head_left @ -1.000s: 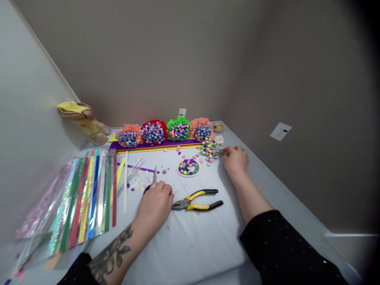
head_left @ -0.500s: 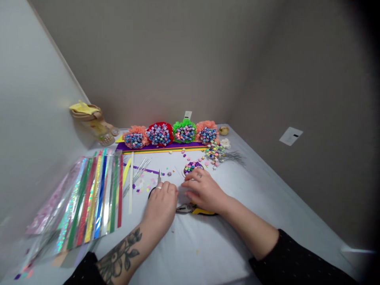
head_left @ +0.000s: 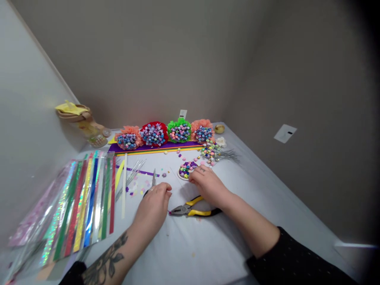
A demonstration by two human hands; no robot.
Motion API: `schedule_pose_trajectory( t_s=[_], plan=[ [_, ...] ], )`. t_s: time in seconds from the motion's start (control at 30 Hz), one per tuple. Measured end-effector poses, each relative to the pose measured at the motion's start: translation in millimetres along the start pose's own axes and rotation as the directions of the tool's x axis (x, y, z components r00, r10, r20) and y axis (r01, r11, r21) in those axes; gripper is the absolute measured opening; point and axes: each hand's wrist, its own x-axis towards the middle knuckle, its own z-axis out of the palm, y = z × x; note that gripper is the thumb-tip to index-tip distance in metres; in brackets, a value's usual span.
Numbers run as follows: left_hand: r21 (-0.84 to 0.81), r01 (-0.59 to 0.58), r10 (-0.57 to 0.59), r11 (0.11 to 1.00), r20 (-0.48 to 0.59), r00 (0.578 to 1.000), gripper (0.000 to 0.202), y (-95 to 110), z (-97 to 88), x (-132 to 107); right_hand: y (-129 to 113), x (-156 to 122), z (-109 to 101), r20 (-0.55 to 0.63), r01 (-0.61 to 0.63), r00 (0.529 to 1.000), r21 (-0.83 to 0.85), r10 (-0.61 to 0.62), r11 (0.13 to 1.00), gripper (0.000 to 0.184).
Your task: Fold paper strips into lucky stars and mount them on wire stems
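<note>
My left hand [head_left: 156, 204] is closed in a pinch over the white tabletop, and whatever lies between its fingertips is too small to make out. Partly under it are scissors [head_left: 154, 178], blade pointing away. My right hand [head_left: 209, 184] reaches to the right rim of a small round dish [head_left: 179, 175] full of colourful folded paper stars [head_left: 187, 168]. Its fingers are bent together there, and their tips are partly hidden. Between and below the hands lie yellow-and-black pliers [head_left: 190, 208], with a tiny purple piece at the jaw tips.
Four-coloured crepe bunches topped with stars, such as the red one [head_left: 154, 133], line the back. Loose stars and wires [head_left: 227, 155] lie at right. Shiny strips [head_left: 80, 202], paper scraps [head_left: 138, 188] and a tan wedge sandal [head_left: 86, 118] are on the left.
My right hand has shifted away from my left, to the dish's right side, uncovering more of the stars and the pliers. My left hand's fingers have drawn into a pinch. The view has turned slightly.
</note>
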Motion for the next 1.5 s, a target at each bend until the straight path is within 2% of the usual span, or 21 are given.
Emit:
schedule_pose_trajectory(
  t_s=[0.13,0.23,0.33,0.47,0.7,0.77,0.87,0.97,1.03,1.1,1.17,1.27,1.33,1.4,1.43,1.5],
  plan=[
    [-0.096,-0.034,0.026,0.995,-0.081,0.996,0.019,-7.3,0.4,1.4,7.0,0.6,-4.5,-0.028,-0.064,0.998,0.01,0.064,0.998,0.021],
    [-0.087,-0.03,0.019,0.996,-0.126,0.992,0.019,-10.8,1.3,3.0,6.4,0.7,-6.4,-0.019,-0.069,0.997,0.038,0.07,0.997,0.024],
    [-0.063,0.018,-0.026,0.998,-0.127,0.992,0.021,-11.6,1.3,4.1,4.4,0.6,-7.6,-0.029,-0.066,0.997,0.082,0.069,0.994,0.023],
    [-0.109,0.078,-0.09,0.991,-0.114,0.989,0.021,-10.9,-1.4,4.5,4.9,-0.2,-9.1,-0.039,-0.056,0.997,0.128,0.062,0.99,0.022],
    [-0.117,0.021,-0.037,0.993,-0.136,0.99,0.02,-11.3,-5.6,5.4,6.8,-1.1,-13.4,-0.012,-0.044,0.999,0.17,0.047,0.984,0.022],
    [-0.14,0.037,-0.055,0.989,-0.121,0.991,0.02,-11.5,-5.8,5.7,6.4,-0.3,-15.7,0.017,-0.055,0.998,0.159,0.053,0.986,0.022],
    [-0.181,0.059,-0.082,0.982,-0.127,0.989,0.02,-11.2,-4.6,6.2,0.6,1.0,-17.0,0.012,-0.068,0.998,0.043,0.068,0.997,0.018],
    [-0.172,0.057,-0.083,0.983,-0.149,0.985,0.018,-7.7,-0.1,6.3,-15.0,1.0,-9.8,-0.017,0.019,1.0,-0.047,-0.019,0.999,0.019],
    [-0.187,0.051,-0.081,0.981,-0.155,0.985,0.019,-3.1,4.9,5.6,-26.8,-0.1,0.2,0.029,0.11,0.994,-0.005,-0.11,0.994,0.024],
    [-0.219,0.039,-0.074,0.975,-0.154,0.985,0.021,2.0,9.8,4.5,-32.9,-1.4,9.9,0.071,0.118,0.99,0.038,-0.12,0.992,0.021],
    [-0.247,0.025,-0.063,0.969,-0.148,0.987,0.023,6.7,12.4,3.9,-29.3,-2.6,13.7,0.058,0.026,0.998,0.085,-0.031,0.996,0.017],
    [-0.228,0.01,-0.042,0.974,-0.137,0.99,0.025,13.9,8.8,6.9,-7.2,-3.8,3.3,-0.068,-0.134,0.988,0.105,0.142,0.985,0.014],
    [-0.123,-0.026,0.012,0.992,-0.113,0.994,0.024,20.7,2.3,13.9,11.4,-4.2,-9.2,-0.168,-0.23,0.954,0.111,0.246,0.967,0.018],
    [0.046,-0.11,0.113,0.993,-0.054,0.992,0.022,29.8,-4.5,25.7,27.0,-4.2,-18.9,-0.261,-0.323,0.9,0.133,0.348,0.937,0.02],
    [0.134,-0.158,0.162,0.978,-0.021,0.987,0.021,34.9,-7.0,33.0,32.7,-4.0,-21.2,-0.285,-0.349,0.882,0.142,0.376,0.926,0.02],
    [0.201,-0.196,0.199,0.96,0.006,0.98,0.021,44.7,-9.3,49.5,40.4,-3.3,-20.4,-0.302,-0.37,0.865,0.155,0.4,0.916,0.019]
  ],
)
